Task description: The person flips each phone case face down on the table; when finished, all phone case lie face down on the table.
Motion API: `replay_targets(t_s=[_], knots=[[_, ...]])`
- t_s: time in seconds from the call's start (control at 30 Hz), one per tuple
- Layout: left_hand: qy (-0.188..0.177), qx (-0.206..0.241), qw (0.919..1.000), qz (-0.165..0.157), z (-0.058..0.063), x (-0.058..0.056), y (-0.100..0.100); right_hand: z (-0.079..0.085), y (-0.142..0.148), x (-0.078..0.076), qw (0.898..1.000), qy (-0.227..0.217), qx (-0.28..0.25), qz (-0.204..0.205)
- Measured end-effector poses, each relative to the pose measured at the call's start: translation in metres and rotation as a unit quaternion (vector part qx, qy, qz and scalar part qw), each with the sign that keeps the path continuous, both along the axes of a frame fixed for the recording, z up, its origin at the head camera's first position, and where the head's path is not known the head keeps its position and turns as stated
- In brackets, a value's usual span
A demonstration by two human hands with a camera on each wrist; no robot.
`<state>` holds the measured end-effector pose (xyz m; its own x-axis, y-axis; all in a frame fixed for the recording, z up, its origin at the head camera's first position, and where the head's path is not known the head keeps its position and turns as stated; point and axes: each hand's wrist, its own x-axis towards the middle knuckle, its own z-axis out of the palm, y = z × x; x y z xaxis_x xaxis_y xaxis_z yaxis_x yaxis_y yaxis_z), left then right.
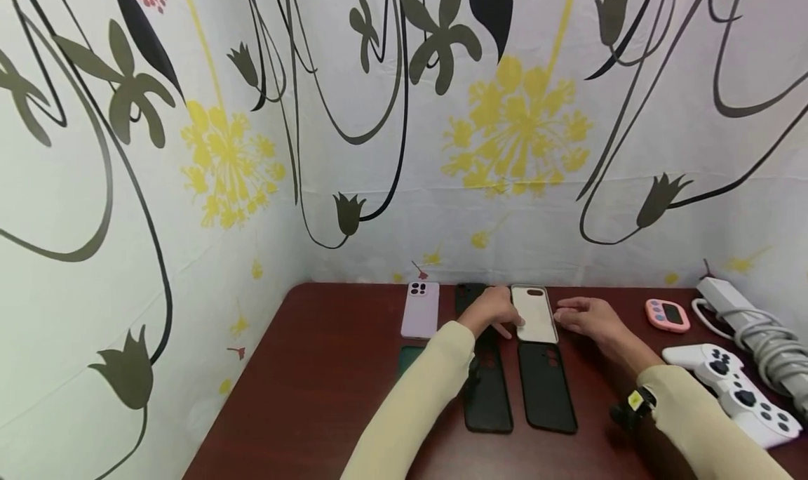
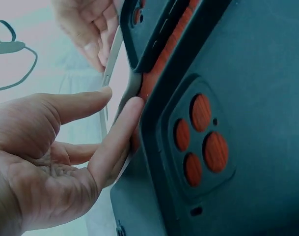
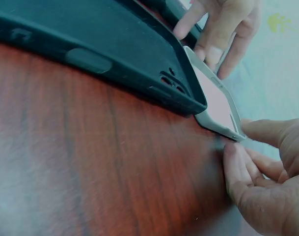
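Hands worked at the far middle of the dark red wood-grain counter (image 1: pixel 328 368). Both framed a pale beige rectangular phone case with a grey rim (image 1: pixel 534 314), lying flat in the back row. The left hand (image 1: pixel 494 312) touched its left edge with straight, relaxed fingers (image 2: pixel 121 129); nothing was gripped. The right hand (image 1: pixel 588 317) touched the right edge and near corner, fingers (image 3: pixel 236 162) loosely extended, also holding nothing.

Step in hand, as judged: squaring the pale case into line with its neighbours. A further move would call for light sideways pressure from both edges, without bumping the case below.

Neighbours:
- lilac phone with a camera block (image 1: pixel 420 309), left in the back row
- black case (image 1: pixel 468 296) between it and the pale one, partly under the left hand
- two black soft cases in the near row, one (image 1: pixel 487 391) partly under the left forearm and one (image 1: pixel 546 388) directly below the pale case; the wrist view showed four round camera holes (image 2: pixel 201 140)
- dark green item (image 1: pixel 409 358), mostly hidden by the cream sleeve

Right side of the counter: pink digital timer (image 1: pixel 667 315), white game controller with dark buttons (image 1: pixel 738 394), white power strip with a coiled grey cable (image 1: pixel 751 325).

Room: white fabric walls (image 1: pixel 517 115) printed with yellow flower bursts and dark vines met in a corner behind the counter.
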<state>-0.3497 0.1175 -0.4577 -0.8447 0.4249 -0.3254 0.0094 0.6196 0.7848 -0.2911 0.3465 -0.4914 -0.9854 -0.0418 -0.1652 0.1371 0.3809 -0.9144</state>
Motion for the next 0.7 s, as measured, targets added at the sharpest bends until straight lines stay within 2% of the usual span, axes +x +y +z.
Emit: replay_targets(t_s=[0.2, 0.3, 0.43, 0.53, 0.7], knots=[[0.014, -0.042, 0.9990, 0.012, 0.001, 0.002, 0.010, 0.009, -0.005, -0.008, 0.997, -0.013, 0.071, -0.019], [0.048, -0.095, 0.9943, 0.006, 0.000, 0.003, 0.015, 0.011, -0.005, -0.010, 0.994, -0.017, 0.106, -0.028], [0.083, -0.164, 0.9830, -0.004, -0.003, 0.001, 0.020, 0.012, -0.006, -0.009, 0.990, -0.009, 0.141, -0.029], [0.072, -0.171, 0.9826, 0.004, -0.005, -0.001, 0.024, 0.012, -0.008, -0.007, 0.986, 0.005, 0.164, -0.026], [0.064, -0.173, 0.9828, 0.001, -0.004, -0.002, 0.025, 0.011, -0.013, -0.005, 0.986, 0.022, 0.165, -0.025]])
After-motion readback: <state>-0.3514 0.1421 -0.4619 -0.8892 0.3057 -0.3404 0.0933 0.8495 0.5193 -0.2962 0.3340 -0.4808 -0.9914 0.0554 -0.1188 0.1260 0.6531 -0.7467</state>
